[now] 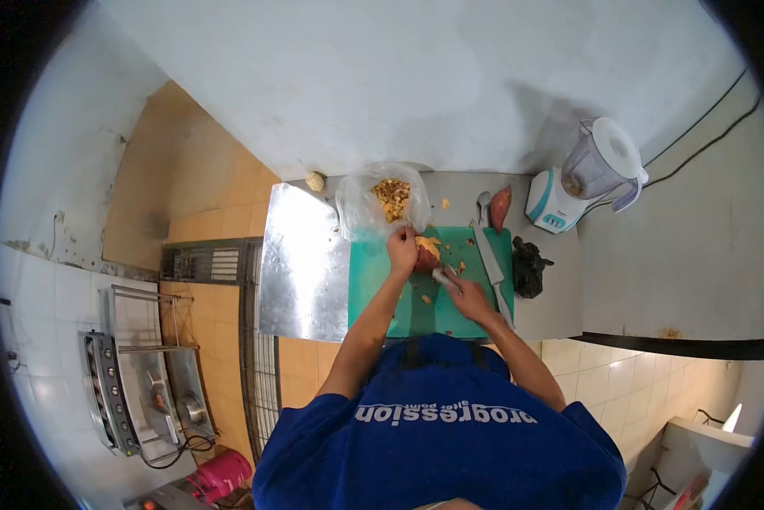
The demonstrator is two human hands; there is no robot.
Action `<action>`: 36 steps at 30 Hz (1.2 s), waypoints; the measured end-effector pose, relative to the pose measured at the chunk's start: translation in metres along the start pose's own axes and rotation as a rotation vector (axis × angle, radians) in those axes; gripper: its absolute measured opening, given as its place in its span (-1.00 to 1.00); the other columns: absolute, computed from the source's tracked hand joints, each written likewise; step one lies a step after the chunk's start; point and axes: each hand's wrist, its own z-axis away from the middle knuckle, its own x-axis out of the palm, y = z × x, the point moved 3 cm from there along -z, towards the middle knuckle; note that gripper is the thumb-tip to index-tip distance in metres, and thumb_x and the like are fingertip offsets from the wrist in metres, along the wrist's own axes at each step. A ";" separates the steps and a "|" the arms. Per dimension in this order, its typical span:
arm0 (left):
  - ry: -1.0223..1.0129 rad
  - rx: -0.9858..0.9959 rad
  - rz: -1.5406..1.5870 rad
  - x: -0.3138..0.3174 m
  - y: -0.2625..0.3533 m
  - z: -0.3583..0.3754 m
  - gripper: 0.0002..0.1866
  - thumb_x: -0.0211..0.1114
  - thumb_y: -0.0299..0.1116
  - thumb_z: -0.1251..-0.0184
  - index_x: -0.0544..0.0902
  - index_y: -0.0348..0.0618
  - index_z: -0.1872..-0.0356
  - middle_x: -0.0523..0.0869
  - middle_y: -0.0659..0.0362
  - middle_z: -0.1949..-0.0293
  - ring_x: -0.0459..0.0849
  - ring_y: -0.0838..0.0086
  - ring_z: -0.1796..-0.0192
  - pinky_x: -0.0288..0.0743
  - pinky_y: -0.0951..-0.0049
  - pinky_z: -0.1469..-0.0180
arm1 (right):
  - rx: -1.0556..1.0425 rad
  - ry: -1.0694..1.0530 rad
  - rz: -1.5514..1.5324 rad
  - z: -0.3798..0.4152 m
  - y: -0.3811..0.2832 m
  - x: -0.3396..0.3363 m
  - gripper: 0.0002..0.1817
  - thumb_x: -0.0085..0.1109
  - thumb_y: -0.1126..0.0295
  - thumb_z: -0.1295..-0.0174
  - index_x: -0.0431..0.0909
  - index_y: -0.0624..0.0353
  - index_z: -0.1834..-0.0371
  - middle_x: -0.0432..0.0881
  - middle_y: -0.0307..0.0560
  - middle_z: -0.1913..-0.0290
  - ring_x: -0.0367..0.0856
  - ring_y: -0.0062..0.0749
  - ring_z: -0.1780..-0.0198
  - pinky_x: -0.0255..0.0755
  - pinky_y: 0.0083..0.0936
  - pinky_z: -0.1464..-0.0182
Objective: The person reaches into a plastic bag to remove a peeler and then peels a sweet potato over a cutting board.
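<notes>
A partly peeled sweet potato (425,258), orange inside with reddish skin, is above the green cutting board (373,297). My left hand (403,250) is closed at its left side, gripping it. My right hand (468,297) is wrapped round the handle of a small tool (444,278), whose tip meets the lower right of the sweet potato; its exact kind is hard to make out. Orange scraps lie on the board around them. Just beyond the board sits a clear plastic bag (348,206) with chopped yellow and brown pieces (392,198).
A large knife (487,257) lies along the board's right side. Past it are a spoon (483,202), a whole sweet potato (501,208) and a black plastic bag (529,268). A blender (582,177) stands at the right, a round pale item (315,181) at the back left.
</notes>
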 end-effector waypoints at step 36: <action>-0.226 0.063 0.150 -0.005 -0.002 0.020 -0.47 -0.17 -0.11 -0.70 0.72 -0.26 0.19 0.68 0.10 0.40 0.62 0.39 0.39 0.51 0.33 0.24 | -0.171 0.054 0.313 0.005 0.002 0.009 -0.46 0.06 0.03 -0.47 0.42 -0.15 -0.48 0.71 0.21 0.28 0.67 0.21 0.30 0.53 0.03 0.18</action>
